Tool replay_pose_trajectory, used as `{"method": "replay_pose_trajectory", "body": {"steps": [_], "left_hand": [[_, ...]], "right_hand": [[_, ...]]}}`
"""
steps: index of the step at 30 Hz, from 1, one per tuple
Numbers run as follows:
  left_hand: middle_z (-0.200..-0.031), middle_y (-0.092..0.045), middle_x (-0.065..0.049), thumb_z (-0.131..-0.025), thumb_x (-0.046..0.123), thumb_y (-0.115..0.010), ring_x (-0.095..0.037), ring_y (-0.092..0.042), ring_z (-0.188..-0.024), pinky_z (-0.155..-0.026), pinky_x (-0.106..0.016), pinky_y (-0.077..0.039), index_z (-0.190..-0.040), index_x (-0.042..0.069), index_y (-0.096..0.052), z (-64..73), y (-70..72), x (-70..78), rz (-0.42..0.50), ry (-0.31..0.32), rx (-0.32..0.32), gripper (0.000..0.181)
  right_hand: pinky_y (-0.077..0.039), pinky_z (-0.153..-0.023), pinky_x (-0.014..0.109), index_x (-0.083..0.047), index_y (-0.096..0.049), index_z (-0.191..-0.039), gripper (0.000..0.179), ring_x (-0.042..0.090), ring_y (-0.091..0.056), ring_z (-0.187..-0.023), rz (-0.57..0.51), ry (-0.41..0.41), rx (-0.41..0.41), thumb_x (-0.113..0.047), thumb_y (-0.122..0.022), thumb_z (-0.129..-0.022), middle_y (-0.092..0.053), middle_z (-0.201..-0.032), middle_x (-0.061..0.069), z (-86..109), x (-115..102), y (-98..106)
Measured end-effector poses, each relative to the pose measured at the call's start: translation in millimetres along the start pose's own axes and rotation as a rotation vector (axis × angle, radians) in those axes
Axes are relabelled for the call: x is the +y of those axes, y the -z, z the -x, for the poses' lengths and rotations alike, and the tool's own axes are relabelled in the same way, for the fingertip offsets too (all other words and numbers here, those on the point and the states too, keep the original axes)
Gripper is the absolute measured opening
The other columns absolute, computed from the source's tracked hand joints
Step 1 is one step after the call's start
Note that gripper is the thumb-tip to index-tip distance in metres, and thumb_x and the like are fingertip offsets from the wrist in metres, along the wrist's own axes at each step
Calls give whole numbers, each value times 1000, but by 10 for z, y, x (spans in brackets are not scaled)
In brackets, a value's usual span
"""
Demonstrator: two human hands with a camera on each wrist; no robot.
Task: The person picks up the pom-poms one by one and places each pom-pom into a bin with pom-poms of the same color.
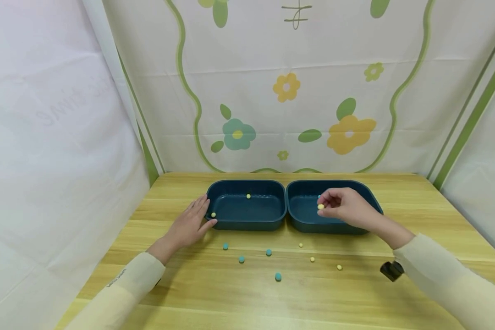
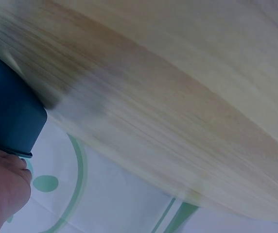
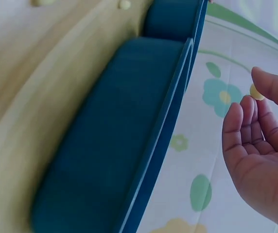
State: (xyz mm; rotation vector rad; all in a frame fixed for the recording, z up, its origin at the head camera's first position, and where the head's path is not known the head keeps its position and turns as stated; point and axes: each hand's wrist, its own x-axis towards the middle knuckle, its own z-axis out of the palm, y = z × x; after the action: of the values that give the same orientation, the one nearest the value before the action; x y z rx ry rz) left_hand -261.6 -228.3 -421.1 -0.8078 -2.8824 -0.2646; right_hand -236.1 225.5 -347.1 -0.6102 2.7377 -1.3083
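My right hand (image 1: 350,208) pinches a small round yellow bead (image 1: 321,207) between thumb and fingertips, above the right dark blue tray (image 1: 334,228). The right wrist view shows this bead (image 3: 256,92) at the thumb tip. Partly hidden behind the fingers, a blue bead (image 1: 319,196) lies in that tray. My left hand (image 1: 191,223) rests on the left end of the left dark blue tray (image 1: 247,226), fingers extended along its rim and holding no bead. Inside the left tray are two yellow beads, one near the back wall (image 1: 248,196) and one near my thumb (image 1: 213,215).
In front of the trays, several blue beads (image 1: 241,259) lie loose on the wooden table (image 1: 214,298), mostly left of centre. Three yellow beads (image 1: 312,259) lie further right. A flower-patterned cloth (image 1: 247,105) hangs behind the trays, with white cloth (image 1: 57,137) at the sides.
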Motion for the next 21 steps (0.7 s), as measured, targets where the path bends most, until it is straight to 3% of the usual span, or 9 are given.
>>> {"method": "replay_pose_trajectory", "body": {"steps": [12, 21], "left_hand": [[-156, -20, -24, -103, 44, -43, -34, -18, -144, -116, -46, -16, -148, -10, -26, 12, -26, 0, -2, -1, 12, 72], [-155, -22, -25, -103, 43, -45, -36, -21, -143, -116, -47, -17, -147, -11, -27, 32, -6, 19, 8, 1, 27, 72]], "right_hand": [[-51, -67, 33, -4, -68, -95, 14, 21, -58, -75, -19, 33, -20, -11, -75, -86, -63, -84, 3, -505, -188, -387], [-52, -70, 34, -6, -68, -98, 14, 21, -59, -81, -52, -20, -33, -13, -74, -88, -63, -90, 5, -848, -348, -608]]}}
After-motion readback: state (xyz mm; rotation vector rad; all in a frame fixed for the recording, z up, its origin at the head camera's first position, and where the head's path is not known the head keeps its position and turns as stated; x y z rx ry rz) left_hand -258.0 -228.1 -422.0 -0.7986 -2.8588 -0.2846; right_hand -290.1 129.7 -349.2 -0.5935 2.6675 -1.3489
